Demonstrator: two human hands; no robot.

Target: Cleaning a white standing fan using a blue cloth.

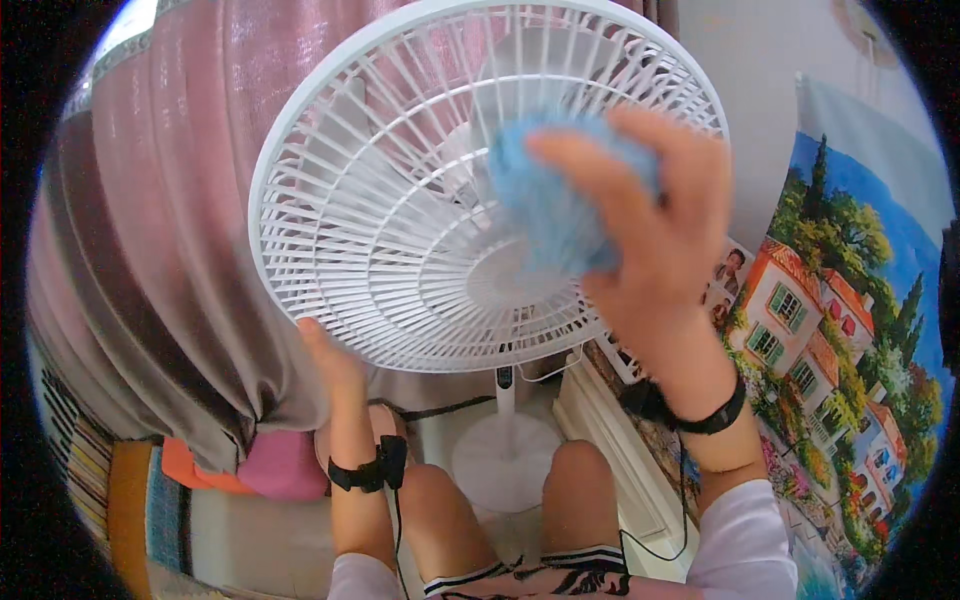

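A white pedestal fan (pixel 390 225) fills the upper middle of the head view, its round wire grille tilted up towards me. Grey blades show through the bars. My right hand (pixel 660 217) grips a crumpled light-blue cloth (pixel 555 195) over the right part of the grille, near the hub. Both the hand and the cloth are blurred. Whether the cloth presses on the bars cannot be told. At the lower left of the rim, my left hand (pixel 334 356) holds the grille's edge, its thumb on the front and the other fingers hidden. Below, the fan's round base (pixel 499 461) stands on the floor between my knees.
Pink and grey curtains (pixel 172 210) hang close on the left. A cream cabinet (pixel 622 442) stands to the right of the base, beside a colourful painted hanging (pixel 832 322). Orange and pink cushions (pixel 281 465) lie low on the left. Cables (pixel 682 495) run from both wrist straps.
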